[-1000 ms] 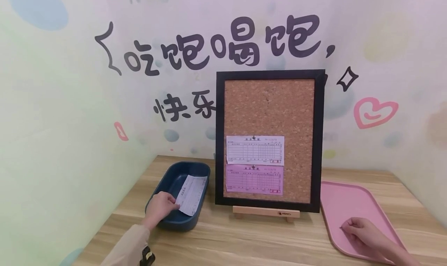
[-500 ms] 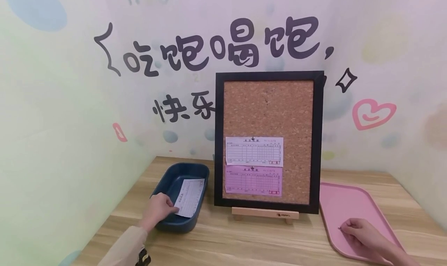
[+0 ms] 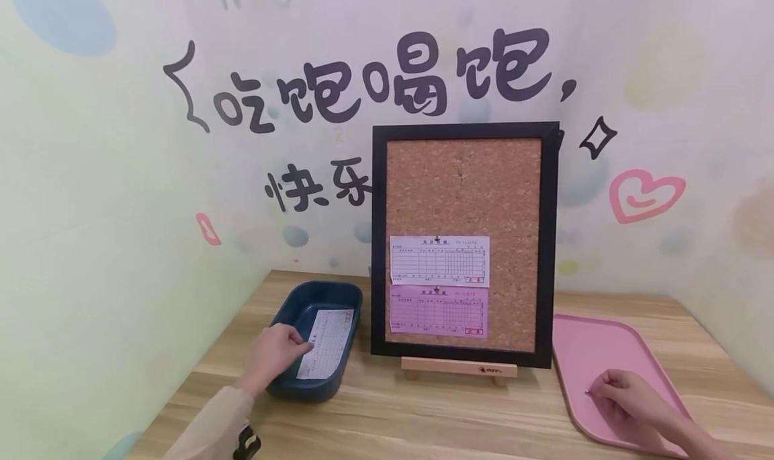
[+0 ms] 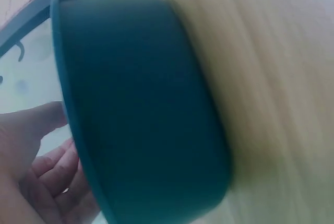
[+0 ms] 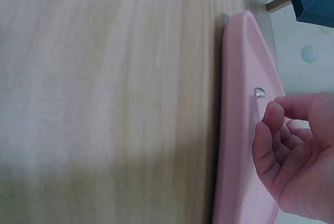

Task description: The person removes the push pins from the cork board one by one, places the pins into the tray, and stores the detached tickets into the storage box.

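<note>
In the head view my left hand (image 3: 275,352) reaches over the near-left rim of the dark blue bin (image 3: 305,389). Its thumb and fingers pinch the left edge of a white printed paper slip (image 3: 326,346) inside the bin. Bin wall (image 4: 141,104) hides those fingertips in the left wrist view. My right hand (image 3: 625,399) hovers over the pink tray (image 3: 611,349), thumb and index finger brought together, the other fingers curled. A small silver pin (image 5: 259,93) shows right at their tips.
A black-framed cork board (image 3: 465,185) stands on a small wooden easel (image 3: 459,366) between bin and tray. A white form (image 3: 439,262) and a purple form (image 3: 438,312) are pinned to it, one above the other. A wall with printed lettering rises behind the wooden table (image 3: 435,420).
My left hand has shifted up along the slip's edge, away from its lower corner. The slip has turned a little and lies lower in the bin. My right hand stays in place.
</note>
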{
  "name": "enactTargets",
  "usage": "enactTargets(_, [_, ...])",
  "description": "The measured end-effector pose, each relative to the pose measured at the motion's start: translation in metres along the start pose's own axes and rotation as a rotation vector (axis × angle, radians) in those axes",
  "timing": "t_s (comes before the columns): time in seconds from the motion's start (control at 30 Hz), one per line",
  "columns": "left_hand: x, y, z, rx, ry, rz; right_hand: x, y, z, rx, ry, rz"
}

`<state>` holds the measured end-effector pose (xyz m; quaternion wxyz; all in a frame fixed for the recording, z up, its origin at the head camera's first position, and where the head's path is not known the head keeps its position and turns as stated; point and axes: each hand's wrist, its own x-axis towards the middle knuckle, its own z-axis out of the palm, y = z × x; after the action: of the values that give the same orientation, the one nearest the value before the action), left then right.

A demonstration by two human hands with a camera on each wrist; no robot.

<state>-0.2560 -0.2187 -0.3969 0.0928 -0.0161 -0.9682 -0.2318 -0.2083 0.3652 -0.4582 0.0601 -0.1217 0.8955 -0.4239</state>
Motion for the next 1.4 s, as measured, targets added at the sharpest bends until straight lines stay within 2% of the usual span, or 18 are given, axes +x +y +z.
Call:
enactTargets(0.1, [0.002,0.009,-0.002,-0.007,0.032,0.019,0.002,-0.002,-0.003,-0.025,0.025,-0.03])
enactTargets(0.2, [0.005,0.017,-0.001,-0.027,0.103,0.052,0.005,-0.006,-0.008,-0.01,0.036,-0.046])
enactTargets(0.37, [0.007,0.028,0.003,-0.087,0.235,0.148,0.011,-0.018,-0.016,0.045,0.023,-0.076])
enactTargets(0.53, [0.012,0.044,0.007,-0.086,0.332,0.261,0.018,-0.034,-0.023,0.024,0.064,-0.091])
enactTargets(0.7, [0.019,0.064,0.01,-0.089,0.359,0.307,0.025,-0.055,-0.028,-0.046,0.136,-0.088])
enactTargets(0.93, [0.027,0.09,0.014,-0.104,0.425,0.379,0.033,-0.082,-0.031,-0.071,0.148,-0.088])
enactTargets(1.07, [0.031,0.101,0.015,-0.122,0.422,0.38,0.04,-0.096,-0.031,-0.085,0.2,-0.137])
enactTargets(1.2, [0.036,0.11,0.015,-0.146,0.407,0.355,0.047,-0.111,-0.03,-0.077,0.245,-0.208])
enactTargets(1.4, [0.045,0.124,0.014,-0.177,0.388,0.336,0.057,-0.136,-0.027,-0.039,0.27,-0.299])
